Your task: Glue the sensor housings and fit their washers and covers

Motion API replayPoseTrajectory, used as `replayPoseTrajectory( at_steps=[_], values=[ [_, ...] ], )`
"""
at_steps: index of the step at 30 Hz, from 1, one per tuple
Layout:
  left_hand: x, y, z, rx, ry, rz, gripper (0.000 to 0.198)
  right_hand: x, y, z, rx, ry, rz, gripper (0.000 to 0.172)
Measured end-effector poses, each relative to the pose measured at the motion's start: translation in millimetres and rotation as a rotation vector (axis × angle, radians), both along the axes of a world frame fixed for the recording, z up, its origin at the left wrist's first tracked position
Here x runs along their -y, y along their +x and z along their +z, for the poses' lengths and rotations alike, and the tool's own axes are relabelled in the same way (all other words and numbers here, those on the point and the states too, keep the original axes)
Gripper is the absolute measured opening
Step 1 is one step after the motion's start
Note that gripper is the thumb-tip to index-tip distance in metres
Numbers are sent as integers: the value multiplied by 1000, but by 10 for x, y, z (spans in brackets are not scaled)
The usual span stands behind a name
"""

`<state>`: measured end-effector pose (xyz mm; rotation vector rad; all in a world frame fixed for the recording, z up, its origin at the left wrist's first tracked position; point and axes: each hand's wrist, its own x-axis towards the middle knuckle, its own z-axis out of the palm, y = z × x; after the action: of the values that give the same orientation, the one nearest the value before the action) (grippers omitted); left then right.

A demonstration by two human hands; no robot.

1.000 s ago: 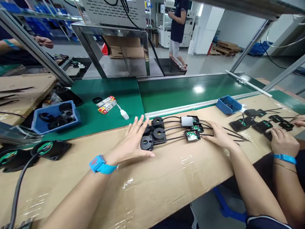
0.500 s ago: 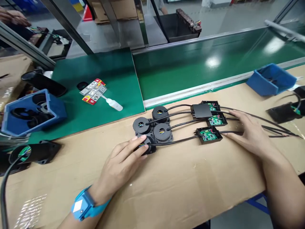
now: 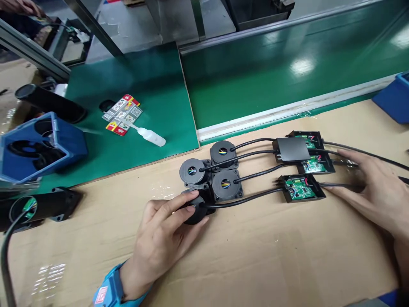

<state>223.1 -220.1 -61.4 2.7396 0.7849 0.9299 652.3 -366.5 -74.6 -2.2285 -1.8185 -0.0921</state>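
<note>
Head view, near to far. At 7 o'clock, the left hand [image 3: 162, 238], with a blue wrist strap [image 3: 107, 292] on its wrist, pinches the nearest round black housing [image 3: 194, 209] between thumb and fingers; this grip is closed on the part, which rests on the cardboard-covered surface [image 3: 255, 264]. At 3 o'clock, the right hand [image 3: 377, 196] lies flat with fingers spread, its fingertips [image 3: 332, 189] touching the cable just beside the nearest open circuit-board box [image 3: 300, 187]; it pinches nothing. A black cable [image 3: 252, 197] joins the held housing to that box. Just beyond the held housing, three more round housings [image 3: 214, 170] sit clustered and touching, each cabled toward 2 o'clock to further boxes, one under a dark lid [image 3: 292, 149]. Farther, at 11 o'clock on the green mat [image 3: 153, 85], lie a small glue bottle [image 3: 150, 135] and its printed card [image 3: 121, 115]. At 9 o'clock stands a tilted blue bin [image 3: 38, 147]. The green conveyor belt [image 3: 287, 64] spans 12 to 2 o'clock.
</note>
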Motion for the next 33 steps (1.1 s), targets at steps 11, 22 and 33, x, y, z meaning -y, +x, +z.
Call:
replayPoseTrajectory(
  at_steps=[11,22,33],
  values=[
    [-22,-105,46,-147,-4,-172,46,1,-17,21,4,-4,6,86],
    [-187,-12,-250,-30,-220,54,137,38,51,-48,37,-56,-138,115],
    [-351,292,-273,4,-590,152,126,262,31,27,23,-150,-258,46]
  ],
)
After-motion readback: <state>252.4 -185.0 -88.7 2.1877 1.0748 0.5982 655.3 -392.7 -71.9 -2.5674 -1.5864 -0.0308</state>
